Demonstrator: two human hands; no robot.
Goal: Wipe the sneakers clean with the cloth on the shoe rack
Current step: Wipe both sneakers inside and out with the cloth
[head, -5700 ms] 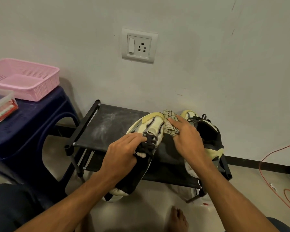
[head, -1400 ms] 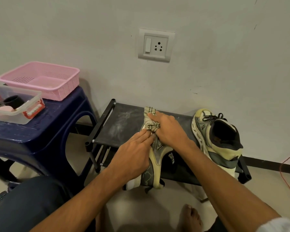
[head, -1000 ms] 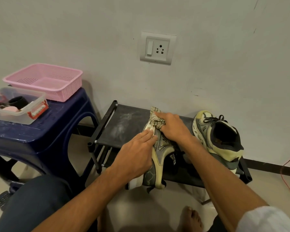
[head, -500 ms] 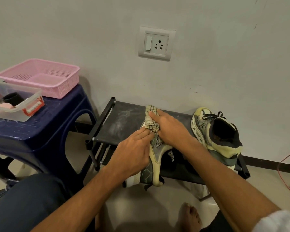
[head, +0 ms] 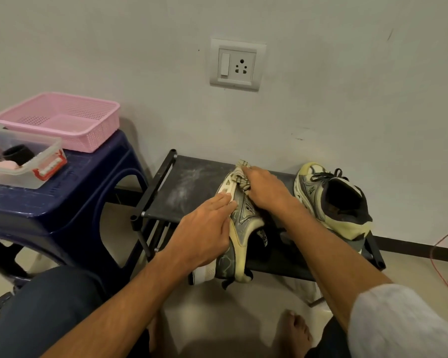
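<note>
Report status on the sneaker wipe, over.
Left hand flat against tipped sneaker on shoe rack. Right hand grips cloth at its toe. Second sneaker stands clear at right.

Shoe rack (head: 181,187), top shelf, left part: open dusty surface between the left rail and the tipped sneaker (head: 239,228).
Mid-shelf: taken up by the tipped sneaker, the left hand (head: 204,228) flat on it, and the right hand (head: 267,192) gripping the cloth (head: 241,174).
Right end: upright sneaker (head: 331,202), close to the wall (head: 321,99).
Between the sneakers: the right forearm crosses.
Left of rack: blue stool (head: 62,202) bearing pink basket (head: 62,120) and clear box (head: 23,164).
Floor in front: open, one bare foot (head: 292,334); red cable (head: 432,257) at right.
</note>
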